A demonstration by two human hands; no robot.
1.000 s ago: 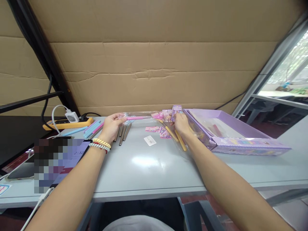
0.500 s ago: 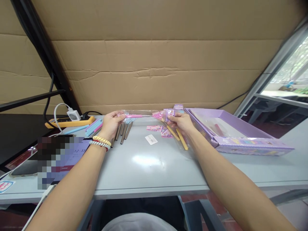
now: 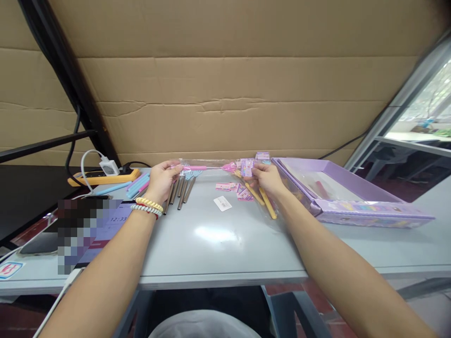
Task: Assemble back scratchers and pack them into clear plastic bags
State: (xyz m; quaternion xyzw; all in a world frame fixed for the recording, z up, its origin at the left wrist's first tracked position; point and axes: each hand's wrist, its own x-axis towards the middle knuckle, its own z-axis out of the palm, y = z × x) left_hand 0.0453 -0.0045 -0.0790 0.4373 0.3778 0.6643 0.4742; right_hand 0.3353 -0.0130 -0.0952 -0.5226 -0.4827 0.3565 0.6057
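Observation:
My left hand [image 3: 162,179] pinches the left end of a long clear plastic sleeve [image 3: 206,165] that holds a pink pen, lifted just above the grey table [image 3: 214,244]. At the sleeve's right end, my right hand [image 3: 268,179] is closed on a small purple printed card [image 3: 246,167]. Under my right hand lie yellow pencils [image 3: 262,201] in clear wrap and several small pink stickers [image 3: 230,188]. Beaded bracelets circle my left wrist.
Several dark metal rods [image 3: 180,193] and pink and blue pens [image 3: 136,185] lie near my left hand. An open purple box [image 3: 352,206] sits at right. A white label [image 3: 222,203], an orange power strip with charger [image 3: 105,176], a phone and a cardboard wall are also present.
My right hand left the yellow pencils, rose and took hold of the purple card at the sleeve's right end. My left hand kept its grip on the sleeve.

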